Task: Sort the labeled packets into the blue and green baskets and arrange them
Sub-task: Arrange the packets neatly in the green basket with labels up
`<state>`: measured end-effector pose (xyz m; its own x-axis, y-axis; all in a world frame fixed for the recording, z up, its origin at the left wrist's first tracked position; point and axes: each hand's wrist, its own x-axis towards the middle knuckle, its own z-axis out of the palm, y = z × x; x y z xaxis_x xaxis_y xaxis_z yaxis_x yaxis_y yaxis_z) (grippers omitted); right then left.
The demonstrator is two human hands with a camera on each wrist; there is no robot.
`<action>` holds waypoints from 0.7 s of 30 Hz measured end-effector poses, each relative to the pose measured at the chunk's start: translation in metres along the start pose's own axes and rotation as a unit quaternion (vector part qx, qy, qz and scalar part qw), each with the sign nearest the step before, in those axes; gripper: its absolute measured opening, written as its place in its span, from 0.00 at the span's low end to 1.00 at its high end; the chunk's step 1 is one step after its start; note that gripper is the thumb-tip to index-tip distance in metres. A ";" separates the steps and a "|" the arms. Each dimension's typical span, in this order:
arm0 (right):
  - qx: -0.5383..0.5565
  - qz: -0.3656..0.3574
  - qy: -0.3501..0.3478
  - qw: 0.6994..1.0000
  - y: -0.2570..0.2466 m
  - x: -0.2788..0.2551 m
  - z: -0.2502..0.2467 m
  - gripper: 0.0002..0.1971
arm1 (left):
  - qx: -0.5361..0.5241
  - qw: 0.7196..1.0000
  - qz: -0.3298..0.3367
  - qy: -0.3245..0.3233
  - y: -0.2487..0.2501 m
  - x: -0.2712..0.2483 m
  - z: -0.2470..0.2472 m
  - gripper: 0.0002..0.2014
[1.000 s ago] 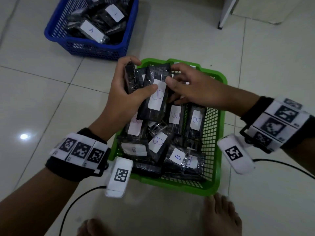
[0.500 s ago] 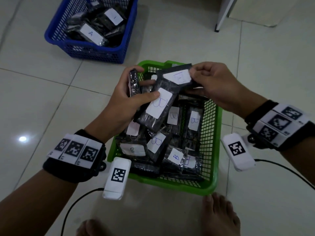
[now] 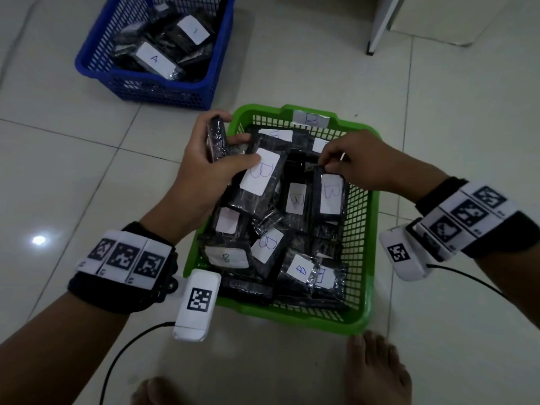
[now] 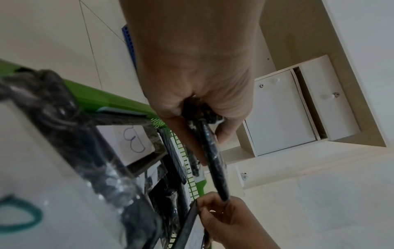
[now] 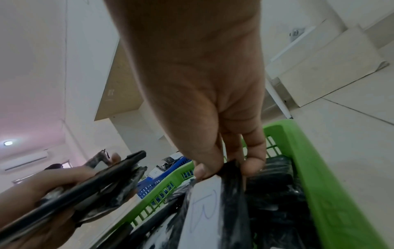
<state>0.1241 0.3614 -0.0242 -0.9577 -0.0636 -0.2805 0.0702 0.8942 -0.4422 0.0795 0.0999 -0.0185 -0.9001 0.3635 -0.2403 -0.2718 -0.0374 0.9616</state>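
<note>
The green basket point(image 3: 362, 314) in front of me holds several black packets with white B labels. My left hand point(image 3: 204, 171) grips a small stack of these packets point(image 3: 257, 176) over the basket's left side; the top one shows a B label. My right hand point(image 3: 350, 162) pinches the top edge of another B packet point(image 3: 330, 197) standing at the basket's right side; the right wrist view shows thumb and fingers point(image 5: 251, 166) on that packet point(image 5: 204, 210). The blue basket point(image 3: 163, 92) at the upper left holds packets, one labeled A point(image 3: 153, 58).
A white cabinet leg point(image 3: 380, 27) stands on the tiled floor at the upper right. My bare feet point(image 3: 377, 372) are just below the green basket. Cables run from both wrist cameras across the floor.
My right hand set the packet it carried at the far end of the green basket, then came down to pinch a B packet on the right side. The left hand kept its stack.
</note>
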 end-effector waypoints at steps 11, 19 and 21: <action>0.334 0.052 -0.037 0.940 -0.050 -0.028 0.001 0.10 | -0.024 0.994 0.047 0.094 0.005 0.000 -0.009 0.27; 0.340 0.098 0.182 0.918 -0.044 0.009 0.002 0.06 | -0.029 0.967 0.141 0.210 0.019 0.003 -0.025 0.26; 0.355 0.106 0.218 0.903 -0.040 0.023 -0.004 0.08 | -0.030 0.965 0.142 0.220 0.019 0.003 -0.030 0.26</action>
<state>0.0978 0.3255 -0.0096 -0.9095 0.3948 -0.1301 0.2784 0.3462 -0.8959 0.0617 0.0724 -0.0045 -0.9949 -0.1002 -0.0139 -0.0001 -0.1362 0.9907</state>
